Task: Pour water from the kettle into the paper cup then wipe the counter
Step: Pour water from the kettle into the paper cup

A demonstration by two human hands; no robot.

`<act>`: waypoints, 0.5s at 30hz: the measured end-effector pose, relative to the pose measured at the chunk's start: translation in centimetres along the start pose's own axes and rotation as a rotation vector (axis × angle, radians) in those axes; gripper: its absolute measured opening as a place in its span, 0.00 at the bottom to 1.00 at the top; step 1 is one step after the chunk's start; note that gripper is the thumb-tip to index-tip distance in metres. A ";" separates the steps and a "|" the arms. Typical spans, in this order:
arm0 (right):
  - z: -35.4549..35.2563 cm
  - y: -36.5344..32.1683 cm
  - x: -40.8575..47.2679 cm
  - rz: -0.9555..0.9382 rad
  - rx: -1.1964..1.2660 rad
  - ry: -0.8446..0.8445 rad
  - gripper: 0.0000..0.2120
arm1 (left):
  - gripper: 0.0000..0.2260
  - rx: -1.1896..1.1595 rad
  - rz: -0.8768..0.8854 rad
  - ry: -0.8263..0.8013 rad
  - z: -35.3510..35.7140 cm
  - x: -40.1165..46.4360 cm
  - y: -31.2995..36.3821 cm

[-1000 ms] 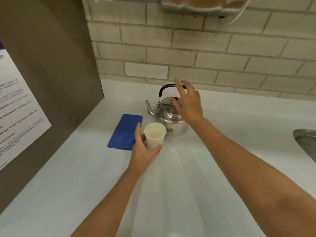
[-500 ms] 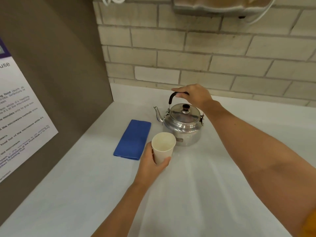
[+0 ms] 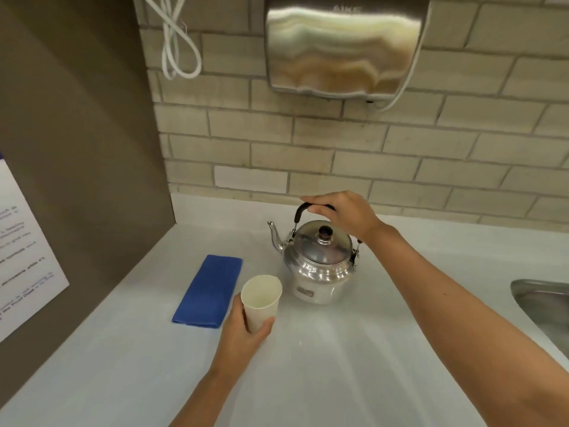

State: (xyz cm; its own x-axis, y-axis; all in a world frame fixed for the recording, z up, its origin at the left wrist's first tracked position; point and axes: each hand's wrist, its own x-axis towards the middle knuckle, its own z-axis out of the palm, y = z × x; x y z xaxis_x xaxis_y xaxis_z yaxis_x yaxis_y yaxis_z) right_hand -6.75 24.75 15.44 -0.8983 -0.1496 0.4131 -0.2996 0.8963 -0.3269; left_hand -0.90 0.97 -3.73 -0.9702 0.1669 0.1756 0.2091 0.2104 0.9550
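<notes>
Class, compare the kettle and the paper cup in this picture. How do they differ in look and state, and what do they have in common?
The kettle is shiny metal with a lid on; the paper cup is plain white and open-topped. The kettle stands upright, gripped by its black handle by the right hand; the cup is tilted, its side held by the left hand. The kettle is larger. Both are held, one per hand, over the white counter.

Kettle [image 3: 318, 266] set on counter [image 3: 338, 365], far centre, spout pointed left. Paper cup [image 3: 261, 302] placed just near-left of kettle. Folded cloth [image 3: 209, 291] laid flat on counter, left of cup. Sink [image 3: 545, 306] set at right edge. Wall-mounted dryer [image 3: 341, 44] fixed above kettle; looped cord [image 3: 178, 47] hung to its left. Panel with notice [image 3: 24, 251] positioned at left.
</notes>
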 end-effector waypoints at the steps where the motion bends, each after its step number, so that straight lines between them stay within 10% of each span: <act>1: -0.9 -0.2 -0.3 -0.015 -0.024 -0.023 0.14 | 0.29 0.007 0.000 0.002 0.0 0.0 0.0; 15: -8.4 -5.7 -3.7 -0.046 -0.068 -0.157 0.13 | 0.29 -0.004 0.004 0.013 0.1 0.0 0.1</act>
State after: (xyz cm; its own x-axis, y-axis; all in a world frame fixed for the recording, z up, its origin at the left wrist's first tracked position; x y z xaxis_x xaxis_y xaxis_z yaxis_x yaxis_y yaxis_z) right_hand 1.01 23.74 22.89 -0.9249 -0.2499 0.2866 -0.3241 0.9123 -0.2504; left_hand -0.91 1.05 -3.63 -0.9708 0.1552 0.1829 0.2129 0.2063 0.9551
